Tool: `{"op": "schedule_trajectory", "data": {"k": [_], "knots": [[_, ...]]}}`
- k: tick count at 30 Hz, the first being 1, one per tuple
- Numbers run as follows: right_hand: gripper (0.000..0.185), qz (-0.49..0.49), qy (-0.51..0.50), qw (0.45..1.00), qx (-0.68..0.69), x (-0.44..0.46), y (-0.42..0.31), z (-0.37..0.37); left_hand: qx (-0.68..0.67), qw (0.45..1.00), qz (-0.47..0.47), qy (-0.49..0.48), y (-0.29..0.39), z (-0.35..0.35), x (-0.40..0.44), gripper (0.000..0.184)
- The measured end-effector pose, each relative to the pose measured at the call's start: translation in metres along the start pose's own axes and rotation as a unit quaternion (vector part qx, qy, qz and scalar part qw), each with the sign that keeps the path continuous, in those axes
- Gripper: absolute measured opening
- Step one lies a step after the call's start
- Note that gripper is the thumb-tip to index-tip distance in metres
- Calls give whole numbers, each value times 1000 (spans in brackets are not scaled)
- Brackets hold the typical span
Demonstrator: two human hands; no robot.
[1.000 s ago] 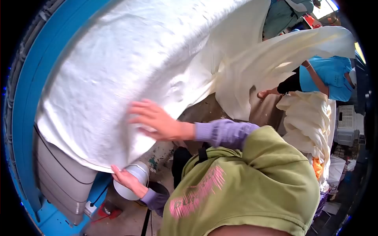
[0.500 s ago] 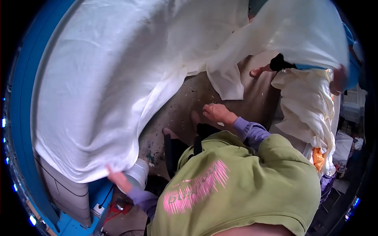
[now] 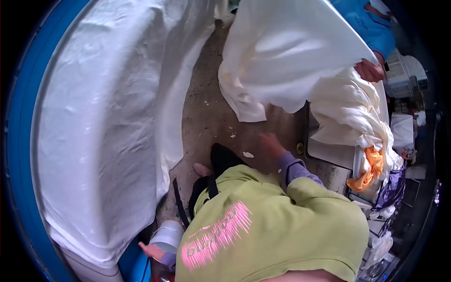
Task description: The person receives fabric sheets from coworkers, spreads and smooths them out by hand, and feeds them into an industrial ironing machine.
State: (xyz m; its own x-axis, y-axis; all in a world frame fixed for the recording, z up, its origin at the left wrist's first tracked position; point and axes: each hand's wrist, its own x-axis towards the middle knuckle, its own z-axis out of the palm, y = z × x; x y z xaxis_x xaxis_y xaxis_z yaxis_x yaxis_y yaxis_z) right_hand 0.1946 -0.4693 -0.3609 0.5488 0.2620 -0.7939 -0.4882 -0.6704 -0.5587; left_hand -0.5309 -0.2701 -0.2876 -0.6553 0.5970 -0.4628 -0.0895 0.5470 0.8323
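Observation:
A wide white cloth point(image 3: 127, 108) hangs over the curved machine on the left, its lower edge reaching down near the bucket. My left hand point(image 3: 152, 251) is low beside a white bucket point(image 3: 167, 235), fingers stretched out and apart from the cloth. My right hand point(image 3: 271, 144) is over the floor in front of my body, smeared by motion, so its fingers cannot be made out. Across from me, another person's hand point(image 3: 370, 70) grips a second white cloth point(image 3: 282, 51), which hangs spread out. That person wears a blue shirt point(image 3: 364, 26).
On the right, a heap of cream cloth point(image 3: 350, 108) lies on a pale cart, with an orange cloth point(image 3: 369, 170) at its near end. A purple bag point(image 3: 391, 188) hangs below. The machine's blue edge point(image 3: 21, 141) curves along the left. White scraps dot the floor point(image 3: 206, 101).
The second cloth has swung left and lower with the other person, separating from the cloth on the machine. My body has turned, and my right hand has moved slightly right and down.

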Motion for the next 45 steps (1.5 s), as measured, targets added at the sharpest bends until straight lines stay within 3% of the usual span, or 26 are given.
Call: {"op": "schedule_trajectory", "data": {"k": [1, 2, 3, 4, 5, 7, 9, 11, 13, 14, 15, 17, 19, 22, 23, 25, 26, 27, 29, 31, 33, 35, 39, 41, 44, 45], "knots": [[65, -57, 122, 989, 64, -10, -15, -22, -41, 966, -190, -172, -13, 9, 18, 38], [84, -124, 235, 958, 110, -22, -32, -44, -56, 976, -165, -133, -28, 48, 4, 34], [92, -252, 302, 909, 138, -16, -49, -70, -51, 955, -176, -231, -20, 80, -26, 43], [98, -314, 332, 882, 119, -20, -81, -91, -37, 940, -155, -303, -9, 118, -52, 52], [104, -373, 361, 849, 96, -25, -115, -111, -20, 931, -162, -328, 5, 158, -79, 50], [103, -402, 404, 821, 28, -48, -191, -113, 77, 912, -98, -390, 46, 238, -143, 46], [98, -485, 294, 817, 105, -76, -265, -88, 135, 860, -25, -491, 79, 308, -193, 44], [80, -380, 79, 915, 107, -59, -309, -78, 166, 797, 20, -580, 119, 375, -260, 46], [51, -479, -19, 872, 98, -14, -325, -38, 190, 706, 92, -676, 140, 432, -317, 50], [38, -509, 34, 854, 101, -26, -339, 2, 205, 656, 138, -713, 147, 455, -346, 52], [31, -535, 89, 834, 101, -39, -353, 42, 241, 617, 196, -723, 156, 473, -379, 66], [26, -466, -28, 851, 240, -90, -381, 76, 228, 575, 389, -683, 144, 505, -430, 61], [30, -451, -76, 827, 327, -106, -401, 107, 154, 531, 535, -639, 124, 536, -454, 58], [26, -469, -155, 803, 335, -124, -425, 116, 117, 722, 429, -530, 47, 580, -397, 46], [25, -451, -175, 811, 328, -117, -427, 111, 130, 709, 454, -524, 70, 580, -393, 42], [26, -407, -225, 828, 313, -114, -420, 108, 30, 784, 335, -521, 123, 565, -380, 35], [27, -362, -252, 833, 335, -108, -417, 103, -89, 840, 183, -503, 142, 561, -378, 32], [28, -314, -278, 835, 357, -103, -416, 100, -137, 860, 55, -489, 168, 547, -370, 33], [26, -208, -293, 847, 393, -90, -413, 101, -139, 905, 168, -366, 196, 524, -373, 30], [23, -251, -271, 826, 427, -76, -422, 99, 72, 783, 414, -459, 211, 505, -369, 40], [19, -332, -247, 803, 429, -77, -442, 97, 257, 703, 588, -307, 216, 499, -406, 53], [20, -396, -285, 794, 361, -101, -460, 92, 347, 705, 573, -235, 193, 513, -407, 45], [23, -533, -245, 730, 351, -142, -486, 93, 218, 745, 621, -108, 167, 550, -363, 23], [20, -521, -253, 692, 431, -138, -491, 77, 215, 749, 622, -82, 163, 549, -339, 19], [31, -530, -214, 689, 445, -160, -508, 58, 113, 856, 477, -162, 163, 527, -307, 19], [32, -537, -236, 671, 453, -149, -513, 51, 83, 845, 489, -202, 159, 514, -293, 22]]}}
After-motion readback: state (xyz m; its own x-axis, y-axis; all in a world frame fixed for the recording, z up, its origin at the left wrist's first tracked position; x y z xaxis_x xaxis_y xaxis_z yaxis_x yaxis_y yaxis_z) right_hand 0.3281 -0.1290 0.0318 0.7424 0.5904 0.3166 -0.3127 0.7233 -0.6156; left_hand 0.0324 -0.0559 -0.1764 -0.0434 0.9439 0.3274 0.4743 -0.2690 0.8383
